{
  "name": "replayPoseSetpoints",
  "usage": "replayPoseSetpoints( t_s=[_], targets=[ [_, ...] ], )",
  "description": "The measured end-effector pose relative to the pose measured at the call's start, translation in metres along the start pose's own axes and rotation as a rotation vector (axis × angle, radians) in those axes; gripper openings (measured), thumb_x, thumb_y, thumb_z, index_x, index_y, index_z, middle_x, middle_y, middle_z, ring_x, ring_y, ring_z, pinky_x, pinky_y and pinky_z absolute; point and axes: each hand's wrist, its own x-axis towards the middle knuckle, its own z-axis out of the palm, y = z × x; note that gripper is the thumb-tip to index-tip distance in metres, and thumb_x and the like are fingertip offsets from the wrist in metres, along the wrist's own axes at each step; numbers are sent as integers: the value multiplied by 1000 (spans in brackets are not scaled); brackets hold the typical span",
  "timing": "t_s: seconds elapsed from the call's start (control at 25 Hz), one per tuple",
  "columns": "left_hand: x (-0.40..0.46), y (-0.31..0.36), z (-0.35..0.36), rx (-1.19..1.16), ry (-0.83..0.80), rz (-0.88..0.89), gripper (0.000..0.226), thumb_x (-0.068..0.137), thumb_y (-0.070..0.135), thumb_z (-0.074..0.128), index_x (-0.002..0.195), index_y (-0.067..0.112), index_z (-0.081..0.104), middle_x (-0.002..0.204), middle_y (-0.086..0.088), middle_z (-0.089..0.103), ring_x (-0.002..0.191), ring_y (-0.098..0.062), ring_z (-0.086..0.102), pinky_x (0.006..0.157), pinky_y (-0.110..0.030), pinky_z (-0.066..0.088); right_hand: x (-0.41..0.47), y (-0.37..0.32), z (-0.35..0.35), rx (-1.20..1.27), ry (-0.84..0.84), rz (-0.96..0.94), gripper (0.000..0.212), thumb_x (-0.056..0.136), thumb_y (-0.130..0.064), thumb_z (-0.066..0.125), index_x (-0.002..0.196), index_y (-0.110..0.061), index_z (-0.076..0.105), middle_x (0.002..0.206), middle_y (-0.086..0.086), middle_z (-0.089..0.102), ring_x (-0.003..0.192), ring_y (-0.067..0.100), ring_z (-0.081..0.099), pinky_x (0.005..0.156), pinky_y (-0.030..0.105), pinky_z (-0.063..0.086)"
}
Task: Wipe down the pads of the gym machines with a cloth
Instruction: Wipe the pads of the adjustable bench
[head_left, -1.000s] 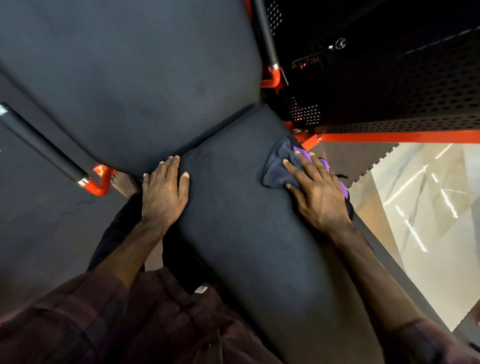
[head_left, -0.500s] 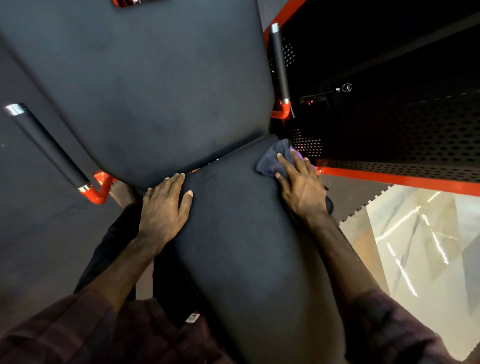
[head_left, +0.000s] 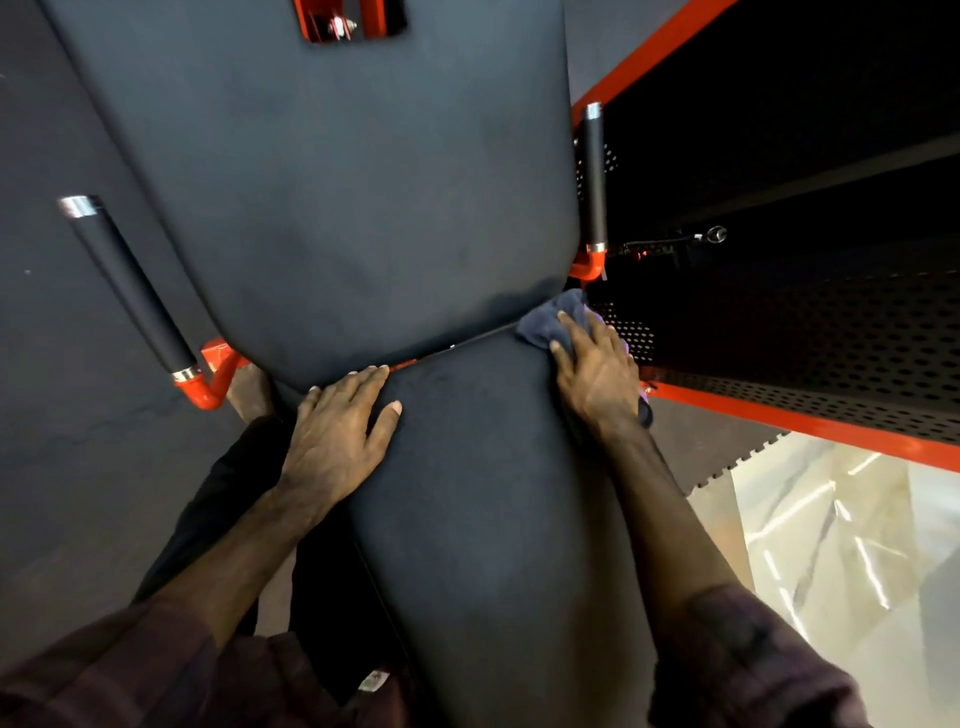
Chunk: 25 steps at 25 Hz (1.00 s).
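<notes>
**Head view: cloth pressed at the far right corner of the seat pad**

Head camera looks down on a dark, matte seat pad (head_left: 483, 509) with a fine, slightly grainy skin; it runs long and narrow toward the viewer and widens at its far end. Just beyond it rises the back pad (head_left: 332, 197), broad with rounded lower corners and the same dull covering, with a thin seam of orange frame showing between the two. A rectangular cutout at its top edge exposes orange metal and bolts.

A soft, crumpled grey-blue cloth (head_left: 550, 317), with a purple edge peeking out on its right, lies on the seat pad's far right corner, touching the lower edge of the back pad.

Right hand (head_left: 597, 374) lies palm-down on the cloth, fingers straight and pressing it flat against the pad, wrist angled over the pad's right edge. Left hand (head_left: 337, 431) rests flat on the pad's far left side, fingers extended toward the seam, thumb splayed to the right; it holds nothing. Both hands are well apart.

Black foam-sleeved left handle (head_left: 130, 286) and right handle (head_left: 595, 176), capped in chrome, stand on orange brackets at either side. Perforated black panels (head_left: 810, 332) sit at right, above a glossy marbled floor (head_left: 841, 540).
</notes>
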Motion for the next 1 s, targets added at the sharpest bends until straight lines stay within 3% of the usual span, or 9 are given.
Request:
replayPoseSetpoints(
  t_s=[0.08,0.24,0.28,0.44,0.56,0.68,0.72,0.88,1.0],
  targets=[
    [1,-3,0,-9,-10,1,73,103,63,23,159,22,44,161,-1,49,150,-22,43,122,-57,32,12,-25,5,-77,-27,-37,54,106,-56,36,158,-41,41,169,0,31,157,34,24,123,62,24],
    [0,-4,-7,-35,-29,-4,78,99,67,22,159,23,44,161,-1,49,150,-23,43,123,-58,31,-16,2,2,-54,-114,-452,60,103,-61,26,160,-44,37,172,-6,27,162,27,13,129,59,12],
    [-1,-5,-8,-45,-27,-6,79,98,68,22,159,22,45,161,-1,49,150,-23,44,123,-56,31,-15,12,-1,-52,-125,-451,61,103,-61,27,161,-43,36,173,-6,25,162,27,13,129,59,13],
    [-6,-8,-11,-72,-10,10,80,98,66,23,158,19,46,160,-3,50,150,-22,43,125,-51,29,16,-23,4,-104,-62,-130,60,103,-60,30,158,-40,41,171,-2,29,158,36,22,126,61,18],
    [-5,-11,-10,-87,-24,16,81,96,67,24,158,19,46,160,-4,51,150,-22,44,125,-52,29,-10,-58,21,-134,-74,-346,57,106,-61,29,159,-43,40,170,-4,33,161,31,18,128,62,11],
    [-9,-20,-13,-135,-21,5,84,95,70,26,157,18,48,159,-4,52,149,-23,44,128,-50,25,-37,-31,12,-69,-131,-615,56,106,-61,29,159,-46,38,171,-9,29,162,23,15,130,58,8],
    [-11,-24,-13,-156,-20,-3,84,94,71,26,157,18,47,159,-4,51,149,-22,43,130,-47,23,-31,-25,8,-74,-126,-591,56,106,-60,30,159,-46,38,172,-9,28,162,24,15,129,59,9],
    [-15,-28,-14,-201,5,-8,83,94,70,30,156,18,50,157,-4,53,148,-21,45,130,-41,22,3,-69,19,-162,-92,-198,54,105,-61,33,155,-44,45,170,-7,31,159,33,19,125,66,13],
    [-14,-29,-13,-203,10,1,82,95,69,33,154,16,52,154,-6,56,145,-23,49,128,-42,27,-26,-98,35,-159,-113,-412,56,104,-66,27,156,-50,39,169,-8,32,160,31,16,126,67,7]
  ],
)
